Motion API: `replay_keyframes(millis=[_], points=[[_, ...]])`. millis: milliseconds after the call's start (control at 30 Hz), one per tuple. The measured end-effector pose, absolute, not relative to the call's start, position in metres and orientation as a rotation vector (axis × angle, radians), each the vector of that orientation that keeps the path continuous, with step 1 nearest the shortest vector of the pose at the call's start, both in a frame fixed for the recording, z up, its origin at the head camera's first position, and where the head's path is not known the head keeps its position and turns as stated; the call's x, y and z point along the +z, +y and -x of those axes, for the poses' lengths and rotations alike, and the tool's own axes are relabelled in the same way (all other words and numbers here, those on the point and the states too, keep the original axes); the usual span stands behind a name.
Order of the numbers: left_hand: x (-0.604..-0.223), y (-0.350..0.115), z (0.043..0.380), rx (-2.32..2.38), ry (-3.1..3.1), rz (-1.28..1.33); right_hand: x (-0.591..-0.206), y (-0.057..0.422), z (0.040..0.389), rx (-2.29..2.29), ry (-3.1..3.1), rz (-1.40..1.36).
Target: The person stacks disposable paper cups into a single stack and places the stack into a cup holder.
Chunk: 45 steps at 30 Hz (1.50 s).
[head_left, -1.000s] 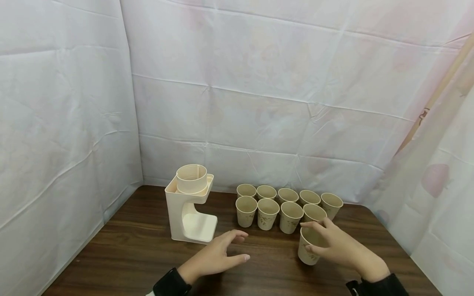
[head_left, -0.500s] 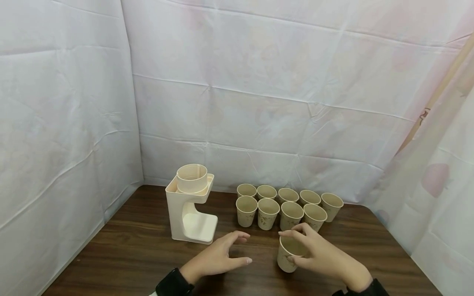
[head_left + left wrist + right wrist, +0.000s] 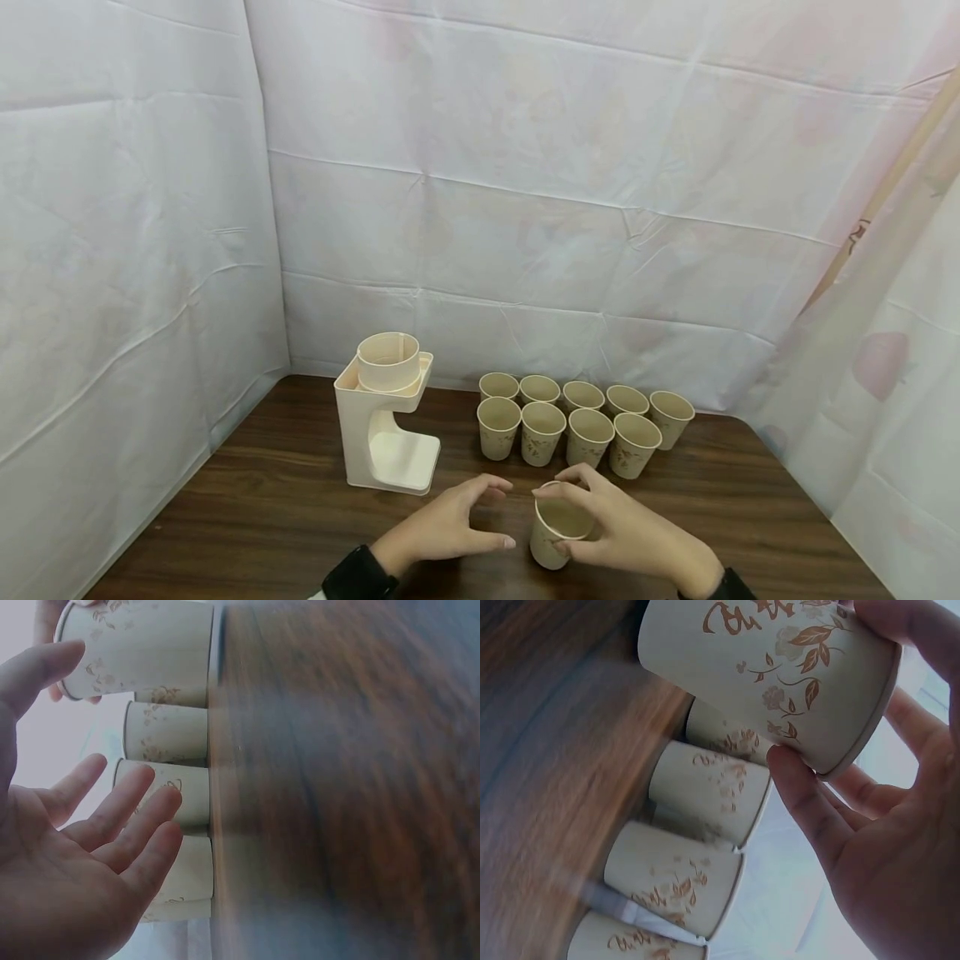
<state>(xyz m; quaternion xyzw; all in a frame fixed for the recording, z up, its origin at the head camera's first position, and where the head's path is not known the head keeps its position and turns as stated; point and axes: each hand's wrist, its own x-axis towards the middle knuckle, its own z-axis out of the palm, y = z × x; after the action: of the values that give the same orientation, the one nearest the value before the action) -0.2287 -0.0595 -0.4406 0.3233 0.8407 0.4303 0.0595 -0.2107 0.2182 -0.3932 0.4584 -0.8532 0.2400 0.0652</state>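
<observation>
A paper cup [image 3: 546,537] with brown flowers printed on its side is in front of me, near the front part of the desk [image 3: 247,533]. I grasp this cup near its rim with the thumb and fingers of my right hand [image 3: 626,529], and it stands almost upright; whether its bottom touches the desk, I cannot tell. My left hand [image 3: 442,525] is just beside the cup, at its left, with the fingers released and a little curved, the thumb apart from them, holding nothing. Behind the cup there are nine similar cups, all with the mouth up: a front row of four [image 3: 542,446] and a back row of five [image 3: 671,423]. Farther to the left stands a cream-coloured stand [image 3: 356,446], which carries a round container [image 3: 387,375] on its top. Behind the desk hangs a pale, creased cloth [image 3: 487,242].
</observation>
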Motion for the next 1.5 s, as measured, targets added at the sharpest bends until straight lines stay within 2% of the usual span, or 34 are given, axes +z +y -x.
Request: replay_keyframes(millis=[333, 800, 1500], points=[[-0.439, -0.057, 0.227, 1.334, 2.349, -1.078, -0.396, 0.203, 0.209, 0.608, -2.482, -1.428], [-0.44, -0.055, 0.226, 1.428, 2.227, -1.182, -0.398, 0.192, 0.21, 0.67, -2.396, -1.508], [-0.444, -0.041, 0.224, 1.548, 2.132, -1.162, -0.401, 0.191, 0.209, 0.663, -2.394, -1.465]])
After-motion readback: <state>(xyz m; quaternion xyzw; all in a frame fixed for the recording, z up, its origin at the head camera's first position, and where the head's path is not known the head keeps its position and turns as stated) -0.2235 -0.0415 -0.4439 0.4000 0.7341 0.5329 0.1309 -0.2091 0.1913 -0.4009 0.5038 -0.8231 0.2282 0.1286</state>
